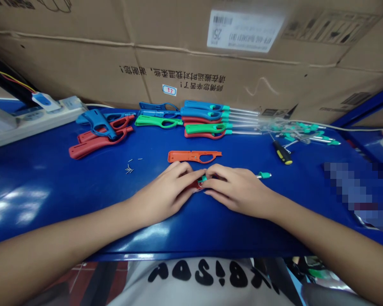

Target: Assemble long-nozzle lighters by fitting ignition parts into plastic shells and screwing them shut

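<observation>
My left hand and my right hand meet over the blue table, fingers closed on a red lighter casing that they mostly hide. Between the fingertips shows a small green trigger. A metal tube with a green end piece sticks out past my right hand. Just beyond the hands lies an orange casing half, its hollow side up. Several small metal pins are scattered to the left.
Blue and red casings are heaped at left, beside a power strip. Lighters with metal tubes are stacked at the back. Metal tubes with green parts and a screwdriver lie at right. A cardboard box stands behind.
</observation>
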The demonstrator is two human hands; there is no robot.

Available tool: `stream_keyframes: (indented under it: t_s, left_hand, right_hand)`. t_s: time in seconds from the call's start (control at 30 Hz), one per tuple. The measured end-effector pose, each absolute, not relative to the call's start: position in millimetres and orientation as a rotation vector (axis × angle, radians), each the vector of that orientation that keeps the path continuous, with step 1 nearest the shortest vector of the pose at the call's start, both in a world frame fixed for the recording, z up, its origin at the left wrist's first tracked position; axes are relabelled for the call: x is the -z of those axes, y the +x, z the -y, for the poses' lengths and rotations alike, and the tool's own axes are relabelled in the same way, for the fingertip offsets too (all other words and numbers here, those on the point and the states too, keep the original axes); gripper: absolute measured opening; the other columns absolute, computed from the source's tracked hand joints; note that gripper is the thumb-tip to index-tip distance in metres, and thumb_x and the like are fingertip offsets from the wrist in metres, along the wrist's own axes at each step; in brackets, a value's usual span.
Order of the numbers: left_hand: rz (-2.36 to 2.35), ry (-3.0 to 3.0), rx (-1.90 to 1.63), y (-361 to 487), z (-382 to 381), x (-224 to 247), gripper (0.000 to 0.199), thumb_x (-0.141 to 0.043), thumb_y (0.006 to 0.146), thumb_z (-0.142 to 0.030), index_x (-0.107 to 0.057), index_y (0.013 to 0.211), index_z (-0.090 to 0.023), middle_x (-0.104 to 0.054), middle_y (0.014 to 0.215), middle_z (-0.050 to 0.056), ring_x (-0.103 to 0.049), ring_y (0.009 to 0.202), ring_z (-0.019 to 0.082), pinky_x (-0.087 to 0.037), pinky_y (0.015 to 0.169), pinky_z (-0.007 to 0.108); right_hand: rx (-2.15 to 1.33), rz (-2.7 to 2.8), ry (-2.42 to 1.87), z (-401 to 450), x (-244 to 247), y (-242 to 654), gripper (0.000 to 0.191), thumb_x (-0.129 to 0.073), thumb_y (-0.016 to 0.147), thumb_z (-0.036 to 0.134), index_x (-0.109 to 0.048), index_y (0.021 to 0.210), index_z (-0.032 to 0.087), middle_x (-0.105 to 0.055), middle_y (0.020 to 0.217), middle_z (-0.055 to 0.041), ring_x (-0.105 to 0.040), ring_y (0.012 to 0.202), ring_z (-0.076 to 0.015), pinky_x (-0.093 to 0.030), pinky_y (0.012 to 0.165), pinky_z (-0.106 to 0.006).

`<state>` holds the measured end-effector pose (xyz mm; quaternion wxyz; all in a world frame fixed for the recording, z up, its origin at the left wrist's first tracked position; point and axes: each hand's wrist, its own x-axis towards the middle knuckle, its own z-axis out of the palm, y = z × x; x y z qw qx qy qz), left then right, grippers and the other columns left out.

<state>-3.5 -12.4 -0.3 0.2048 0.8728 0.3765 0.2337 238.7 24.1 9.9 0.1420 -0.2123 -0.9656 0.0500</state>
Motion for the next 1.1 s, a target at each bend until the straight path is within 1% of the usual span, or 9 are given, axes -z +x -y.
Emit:
stream_keyframes:
  t_s: [0.1, 0.17, 0.23, 0.37, 0.47, 0.53, 0.6, 0.87, 1.1]
  left_hand:
    - [-1.038, 2.433, -0.625, -4, 12, -1, 0.040, -0.049, 0.103, -0.021, -0.052, 0.142, -0.018, -0.054, 0.104, 0.008, -0.052, 0.100, 0.020, -0.049, 0.094, 0.036]
    - [-1.031, 2.454, -0.625, -4, 11, -1, 0.041, -0.049, 0.103, -0.020, -0.052, 0.143, -0.020, -0.055, 0.106, 0.008, -0.053, 0.101, 0.020, -0.049, 0.095, 0.036]
    - [-1.024, 2.487, -0.636, -5, 11, 0, 0.042, -0.050, 0.102, -0.020, -0.051, 0.144, -0.022, -0.055, 0.108, 0.008, -0.053, 0.103, 0.020, -0.049, 0.095, 0.036]
    - [-1.018, 2.518, -0.650, -6, 10, 2, 0.042, -0.050, 0.102, -0.021, -0.051, 0.145, -0.022, -0.056, 0.111, 0.009, -0.054, 0.106, 0.021, -0.050, 0.096, 0.038]
    - [-1.014, 2.522, -0.656, -6, 10, 3, 0.040, -0.051, 0.102, -0.021, -0.054, 0.142, -0.021, -0.057, 0.112, 0.010, -0.054, 0.106, 0.021, -0.050, 0.096, 0.038]
    - [-1.012, 2.520, -0.646, -5, 9, 3, 0.039, -0.050, 0.102, -0.020, -0.056, 0.140, -0.021, -0.056, 0.112, 0.010, -0.054, 0.106, 0.021, -0.050, 0.096, 0.037]
    - [-1.011, 2.518, -0.638, -6, 9, 3, 0.037, -0.050, 0.102, -0.019, -0.058, 0.138, -0.020, -0.056, 0.112, 0.010, -0.054, 0.105, 0.021, -0.050, 0.095, 0.037]
    - [-1.014, 2.553, -0.623, -7, 8, 4, 0.035, -0.049, 0.103, -0.022, -0.061, 0.135, -0.021, -0.057, 0.111, 0.011, -0.055, 0.103, 0.022, -0.051, 0.092, 0.038]
    - [-1.061, 2.660, -0.472, -3, 12, -1, 0.038, -0.043, 0.104, -0.024, -0.059, 0.139, -0.022, -0.057, 0.112, 0.013, -0.055, 0.101, 0.025, -0.054, 0.087, 0.042]
  right_hand:
    - [-0.442, 2.585, -0.671, -26, -8, 238, 0.014, -0.050, 0.101, 0.021, -0.064, 0.101, 0.022, -0.068, 0.104, -0.0048, -0.064, 0.089, -0.0155, -0.048, 0.072, -0.027]
    - [-0.667, 2.421, -0.800, -27, -9, 240, 0.007, -0.054, 0.098, 0.020, -0.061, 0.098, 0.022, -0.068, 0.091, -0.0014, -0.062, 0.075, -0.0125, -0.047, 0.065, -0.025]
    - [-0.849, 2.291, -0.934, -29, -12, 241, 0.002, -0.056, 0.097, 0.022, -0.058, 0.098, 0.022, -0.064, 0.078, 0.0019, -0.055, 0.060, -0.0104, -0.043, 0.056, -0.023]
    - [-1.068, 2.234, -1.025, -34, -17, 245, 0.006, -0.056, 0.097, 0.027, -0.056, 0.098, 0.021, -0.058, 0.073, 0.0034, -0.050, 0.057, -0.0097, -0.040, 0.051, -0.022]
    - [-1.044, 2.314, -1.015, -37, -16, 246, 0.005, -0.062, 0.093, 0.025, -0.061, 0.095, 0.020, -0.056, 0.073, 0.0040, -0.045, 0.055, -0.0079, -0.036, 0.049, -0.021]
    - [-0.981, 2.360, -0.975, -39, -13, 247, 0.002, -0.063, 0.092, 0.021, -0.064, 0.093, 0.020, -0.059, 0.078, 0.0025, -0.045, 0.055, -0.0071, -0.036, 0.050, -0.021]
    - [-0.911, 2.405, -0.933, -40, -11, 247, 0.006, -0.062, 0.092, 0.018, -0.066, 0.089, 0.019, -0.060, 0.082, 0.0012, -0.045, 0.056, -0.0068, -0.037, 0.053, -0.022]
    - [-0.743, 2.470, -0.855, -40, -11, 244, 0.007, -0.067, 0.091, 0.016, -0.065, 0.085, 0.017, -0.059, 0.077, 0.0012, -0.043, 0.056, -0.0078, -0.036, 0.054, -0.022]
    - [-0.697, 2.485, -0.832, -39, -7, 244, 0.006, -0.065, 0.091, 0.014, -0.064, 0.086, 0.017, -0.062, 0.084, -0.0007, -0.046, 0.061, -0.0087, -0.038, 0.058, -0.022]
